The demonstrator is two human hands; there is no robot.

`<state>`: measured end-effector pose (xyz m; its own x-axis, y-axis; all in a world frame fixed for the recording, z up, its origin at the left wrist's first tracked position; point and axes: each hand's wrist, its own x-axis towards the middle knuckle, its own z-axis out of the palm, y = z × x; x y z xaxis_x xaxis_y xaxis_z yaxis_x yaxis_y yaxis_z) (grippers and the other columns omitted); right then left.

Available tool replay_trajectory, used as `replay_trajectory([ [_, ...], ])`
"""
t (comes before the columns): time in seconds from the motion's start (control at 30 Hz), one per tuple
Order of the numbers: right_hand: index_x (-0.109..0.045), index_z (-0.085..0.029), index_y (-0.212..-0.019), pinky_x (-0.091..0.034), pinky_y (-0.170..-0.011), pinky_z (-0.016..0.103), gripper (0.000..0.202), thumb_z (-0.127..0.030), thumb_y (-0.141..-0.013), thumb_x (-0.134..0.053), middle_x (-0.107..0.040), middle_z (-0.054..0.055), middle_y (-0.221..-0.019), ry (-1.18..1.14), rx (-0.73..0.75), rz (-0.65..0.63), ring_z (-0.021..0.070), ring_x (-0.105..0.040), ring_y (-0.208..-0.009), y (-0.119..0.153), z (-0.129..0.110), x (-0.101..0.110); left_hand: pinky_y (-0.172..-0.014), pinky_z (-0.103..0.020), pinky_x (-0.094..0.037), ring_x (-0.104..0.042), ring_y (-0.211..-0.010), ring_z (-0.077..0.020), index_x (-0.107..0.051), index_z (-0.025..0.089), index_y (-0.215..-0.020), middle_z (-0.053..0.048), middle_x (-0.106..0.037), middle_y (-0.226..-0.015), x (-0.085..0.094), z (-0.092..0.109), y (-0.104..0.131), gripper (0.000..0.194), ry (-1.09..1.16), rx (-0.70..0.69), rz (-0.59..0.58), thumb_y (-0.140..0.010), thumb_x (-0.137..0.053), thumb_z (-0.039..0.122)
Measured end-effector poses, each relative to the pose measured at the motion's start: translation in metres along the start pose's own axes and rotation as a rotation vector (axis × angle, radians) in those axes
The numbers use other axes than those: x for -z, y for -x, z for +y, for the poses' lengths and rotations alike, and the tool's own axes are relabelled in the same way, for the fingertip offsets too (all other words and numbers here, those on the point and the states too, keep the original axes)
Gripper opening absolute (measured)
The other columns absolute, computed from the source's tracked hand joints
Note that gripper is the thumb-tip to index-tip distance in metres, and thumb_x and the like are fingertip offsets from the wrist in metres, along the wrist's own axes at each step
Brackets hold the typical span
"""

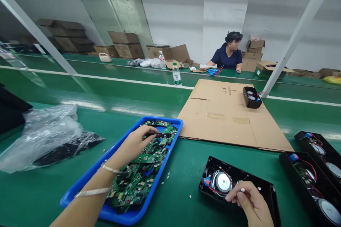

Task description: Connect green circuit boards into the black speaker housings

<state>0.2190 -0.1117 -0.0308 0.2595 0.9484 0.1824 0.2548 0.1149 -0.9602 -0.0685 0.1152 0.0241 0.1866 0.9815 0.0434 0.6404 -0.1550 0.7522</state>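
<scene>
My left hand [138,140] reaches over a blue plastic tray [160,181] heaped with small green circuit boards [145,158]. Its thumb and fingers are closed on one circuit board [163,135] near the tray's far end. A black speaker housing [213,165] lies on the table at the right. In it I see a round speaker [222,182], a blue part [207,181] and red and black wires. Over the housing, my right hand [252,198] pinches a small white connector [242,190]; whether wires run into it is hard to see.
Two more speaker housings [295,173] lie at the right edge. Another housing [252,98] rests on flattened cardboard [226,124]. A plastic bag [53,134] with black contents lies left. Tiny white bits dot the green table. A water bottle [176,74] and a seated person [226,56] are beyond.
</scene>
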Motion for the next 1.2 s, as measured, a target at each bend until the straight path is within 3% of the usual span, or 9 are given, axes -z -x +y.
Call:
replay_trajectory([
  [0.07,-0.064,-0.021,-0.084,-0.048,-0.061,0.024,0.039,-0.051,-0.096,-0.040,-0.065,0.002,-0.068,0.082,0.020,-0.130,0.0153,-0.059,-0.062,-0.006,-0.004,0.001,-0.076,-0.033,-0.054,-0.065,-0.084,-0.0263,-0.063,0.022,-0.086,-0.003,-0.067,-0.086,-0.005,0.008,0.028,0.012,0.094,-0.018,-0.062,-0.077,-0.063,0.030],
  [0.23,-0.061,-0.020,-0.093,-0.045,-0.064,0.024,0.040,-0.046,-0.099,-0.031,-0.060,0.001,-0.064,0.223,0.032,-0.353,0.0147,-0.057,-0.063,-0.013,-0.007,-0.003,-0.046,-0.027,-0.054,-0.068,-0.062,-0.0200,-0.061,0.021,-0.082,-0.005,-0.068,-0.095,-0.045,0.019,0.088,0.027,0.657,0.005,-0.431,-0.077,-0.066,0.047],
  [0.33,-0.050,-0.020,-0.100,-0.041,-0.058,0.022,0.029,-0.041,-0.100,-0.031,-0.059,-0.002,-0.063,0.208,-0.030,-0.387,0.0132,-0.054,-0.059,-0.008,-0.006,-0.007,-0.038,-0.020,-0.046,-0.064,-0.047,-0.0124,-0.059,0.019,-0.078,-0.004,-0.071,-0.086,-0.075,0.027,0.107,0.029,0.855,0.095,-0.574,-0.074,-0.072,0.045],
  [0.5,-0.049,-0.021,-0.085,-0.038,-0.054,0.021,0.027,-0.038,-0.099,-0.033,-0.057,-0.001,-0.066,0.240,-0.005,-0.414,0.0121,-0.051,-0.058,-0.003,-0.011,-0.008,-0.039,-0.016,-0.044,-0.063,-0.047,-0.0095,-0.059,0.016,-0.077,-0.002,-0.071,-0.077,-0.104,0.043,0.118,0.034,1.062,0.206,-0.707,-0.069,-0.078,0.043],
  [0.6,-0.058,-0.020,-0.086,-0.042,-0.059,0.022,0.030,-0.039,-0.097,-0.039,-0.060,0.002,-0.074,0.169,0.006,-0.436,0.0132,-0.055,-0.064,-0.005,-0.018,-0.004,-0.045,-0.017,-0.049,-0.065,-0.052,-0.0099,-0.061,0.015,-0.081,-0.003,-0.071,-0.081,-0.108,0.047,0.120,0.035,1.097,0.219,-0.761,-0.064,-0.083,0.037],
  [0.73,-0.069,-0.019,-0.091,-0.046,-0.058,0.021,0.033,-0.043,-0.095,-0.047,-0.062,0.005,-0.078,-0.180,-0.119,-0.493,0.0122,-0.057,-0.064,-0.009,-0.022,0.003,-0.049,-0.018,-0.051,-0.065,-0.053,-0.0087,-0.063,0.014,-0.082,-0.004,-0.071,-0.088,-0.108,0.050,0.119,0.031,1.086,0.212,-0.750,-0.064,-0.084,0.030],
  [0.9,-0.074,-0.024,-0.087,-0.043,-0.058,0.022,0.022,-0.041,-0.088,-0.060,-0.059,0.002,-0.075,-0.479,-0.122,-0.563,0.0102,-0.052,-0.061,-0.013,-0.018,0.011,-0.047,-0.017,-0.049,-0.066,-0.052,-0.0088,-0.062,0.016,-0.083,-0.003,-0.070,-0.091,-0.105,0.049,0.120,0.028,1.062,0.210,-0.746,-0.067,-0.082,0.028],
  [1.03,-0.074,-0.024,-0.078,-0.042,-0.060,0.023,0.015,-0.037,-0.082,-0.069,-0.058,0.001,-0.070,-0.437,-0.139,-0.559,0.0116,-0.053,-0.064,-0.015,-0.018,0.011,-0.044,-0.018,-0.048,-0.065,-0.049,-0.0095,-0.063,0.015,-0.082,-0.004,-0.070,-0.085,-0.103,0.047,0.121,0.030,1.030,0.258,-0.752,-0.065,-0.082,0.030],
  [1.2,-0.066,-0.018,-0.073,-0.040,-0.049,0.020,0.030,-0.046,-0.083,-0.065,-0.056,0.001,-0.068,-0.215,-0.145,-0.359,0.0103,-0.050,-0.054,-0.013,-0.019,0.004,-0.041,-0.015,-0.046,-0.061,-0.043,-0.0101,-0.062,0.015,-0.083,0.003,-0.066,-0.052,-0.104,0.044,0.123,0.039,1.077,0.356,-0.752,-0.057,-0.087,0.029],
])
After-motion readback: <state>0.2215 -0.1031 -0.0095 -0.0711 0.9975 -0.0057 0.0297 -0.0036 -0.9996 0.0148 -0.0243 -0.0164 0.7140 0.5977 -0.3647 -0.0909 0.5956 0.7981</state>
